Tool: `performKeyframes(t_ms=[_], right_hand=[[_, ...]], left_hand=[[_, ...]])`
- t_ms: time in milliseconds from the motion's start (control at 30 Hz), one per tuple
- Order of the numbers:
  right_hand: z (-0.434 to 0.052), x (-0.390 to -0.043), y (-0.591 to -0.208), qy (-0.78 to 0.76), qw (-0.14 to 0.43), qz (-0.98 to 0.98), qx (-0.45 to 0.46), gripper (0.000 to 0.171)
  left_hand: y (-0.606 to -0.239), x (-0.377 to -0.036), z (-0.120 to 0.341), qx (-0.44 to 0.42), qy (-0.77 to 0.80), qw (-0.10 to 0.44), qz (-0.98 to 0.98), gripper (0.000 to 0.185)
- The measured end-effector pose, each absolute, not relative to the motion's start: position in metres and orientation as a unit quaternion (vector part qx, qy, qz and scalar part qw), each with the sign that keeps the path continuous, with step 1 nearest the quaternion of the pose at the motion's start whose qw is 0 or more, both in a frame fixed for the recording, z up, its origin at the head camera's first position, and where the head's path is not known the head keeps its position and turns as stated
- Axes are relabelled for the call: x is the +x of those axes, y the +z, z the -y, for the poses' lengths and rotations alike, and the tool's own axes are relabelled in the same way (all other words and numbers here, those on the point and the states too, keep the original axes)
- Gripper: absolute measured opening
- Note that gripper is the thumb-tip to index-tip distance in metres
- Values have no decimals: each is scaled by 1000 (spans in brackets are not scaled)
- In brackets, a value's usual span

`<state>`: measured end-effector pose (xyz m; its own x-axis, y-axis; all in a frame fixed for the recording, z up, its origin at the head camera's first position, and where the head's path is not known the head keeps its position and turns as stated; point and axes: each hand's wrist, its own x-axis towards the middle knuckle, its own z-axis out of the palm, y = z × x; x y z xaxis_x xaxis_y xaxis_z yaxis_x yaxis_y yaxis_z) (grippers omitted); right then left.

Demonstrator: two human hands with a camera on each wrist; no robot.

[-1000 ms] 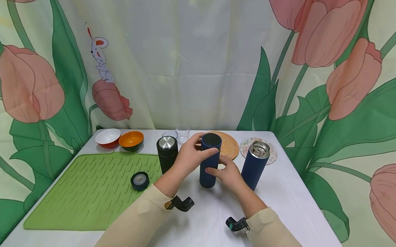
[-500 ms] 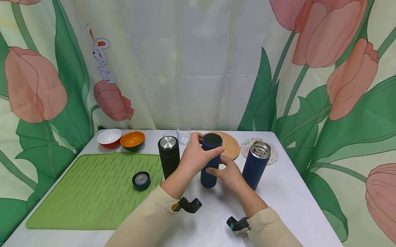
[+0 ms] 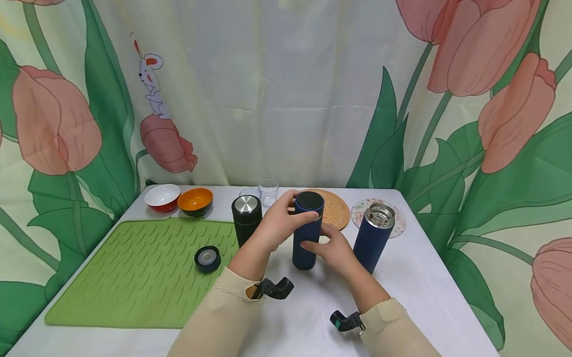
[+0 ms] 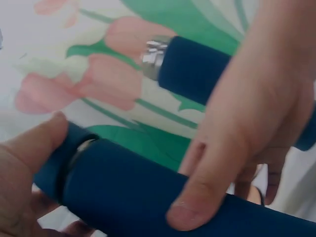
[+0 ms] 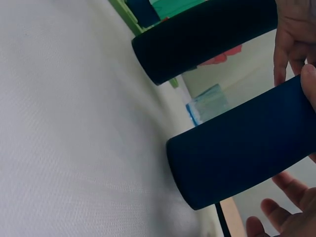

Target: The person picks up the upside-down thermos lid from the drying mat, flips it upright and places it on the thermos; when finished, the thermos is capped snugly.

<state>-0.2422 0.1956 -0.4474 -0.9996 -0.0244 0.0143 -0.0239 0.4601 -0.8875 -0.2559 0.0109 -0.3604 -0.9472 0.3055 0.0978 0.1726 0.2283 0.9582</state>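
Progress: your left hand (image 3: pixel 280 222) grips the cap of the blue flask (image 3: pixel 308 231); the cap is on, so judging by this, the unscrewing is not finished.
Right hand: your right hand (image 3: pixel 333 249) wraps the flask's body, steadying it upright on the white table (image 3: pixel 296 325), between the other two flasks.
Open flask: the second blue flask (image 3: pixel 373 237) stands uncapped; its contents cannot be seen.
Black flask (image 3: pixel 246 219): capped.
Loose lid (image 3: pixel 207 258): on the green mat (image 3: pixel 138 270).
Bowls: the white bowl (image 3: pixel 161 197) and orange bowl (image 3: pixel 195 201) look empty.

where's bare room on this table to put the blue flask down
Most of the green mat is bare left of the loose lid. The white table near the front edge is bare. It is crowded at the back: bowls, glass, black flask, open blue flask.
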Motion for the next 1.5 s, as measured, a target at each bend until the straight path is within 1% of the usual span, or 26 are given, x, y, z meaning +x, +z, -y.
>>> performKeyframes(t_ms=[100, 167, 267, 333, 433, 567, 700, 767, 833, 933, 1000, 1067, 1100, 1167, 1267, 1333, 1400, 1500], right_hand=[[-195, -242, -447, -520, 4, -854, -13, 57], [-195, -242, -448, -516, 4, -856, -17, 57], [-196, -242, -451, -514, -1, -858, -17, 55], [-197, -242, -452, -514, -8, -857, -22, 54], [-197, -243, -454, -516, -20, -856, -30, 51], [-197, -244, -453, -517, -28, -855, -38, 49], [-196, -244, -453, -517, -28, -855, -37, 49], [-195, -245, -452, -518, -26, -854, -35, 50], [-195, -245, -452, -516, -25, -855, -35, 51], [-194, -244, -452, -518, -21, -854, -33, 53], [-194, -244, -453, -518, -20, -855, -31, 53], [-194, -244, -453, -520, -19, -853, -30, 54], [-194, -244, -453, -520, -18, -853, -31, 54], [-193, -244, -453, -520, -15, -853, -31, 54], [-193, -243, -453, -517, -15, -855, -31, 53], [-194, -242, -453, -514, -22, -857, -28, 52], [-194, -242, -453, -512, -31, -858, -26, 49], [-194, -243, -454, -514, -37, -857, -29, 47]], left_hand=[[-358, -257, -8, 155, 606, 77, -777, 66], [-357, -255, -10, 135, 597, 69, -788, 74], [-356, -251, -21, 82, 564, 27, -822, 86], [-356, -249, -31, 55, 531, -11, -846, 90], [-356, -244, -43, 32, 489, -60, -869, 90], [-357, -244, -45, 36, 468, -88, -879, 84], [-358, -250, -36, 71, 472, -82, -875, 77], [-357, -253, -28, 93, 486, -59, -867, 72], [-356, -255, -21, 110, 511, -26, -852, 68], [-354, -258, -12, 130, 549, 24, -826, 66], [-354, -259, -8, 139, 561, 43, -815, 67], [-354, -259, -7, 145, 562, 50, -813, 68], [-354, -259, -7, 143, 562, 49, -813, 70], [-354, -257, -8, 129, 569, 43, -811, 80], [-355, -252, -15, 100, 559, 15, -823, 97], [-355, -249, -23, 81, 544, -10, -835, 104], [-356, -245, -31, 68, 518, -37, -852, 101], [-358, -243, -37, 56, 496, -68, -864, 90]])
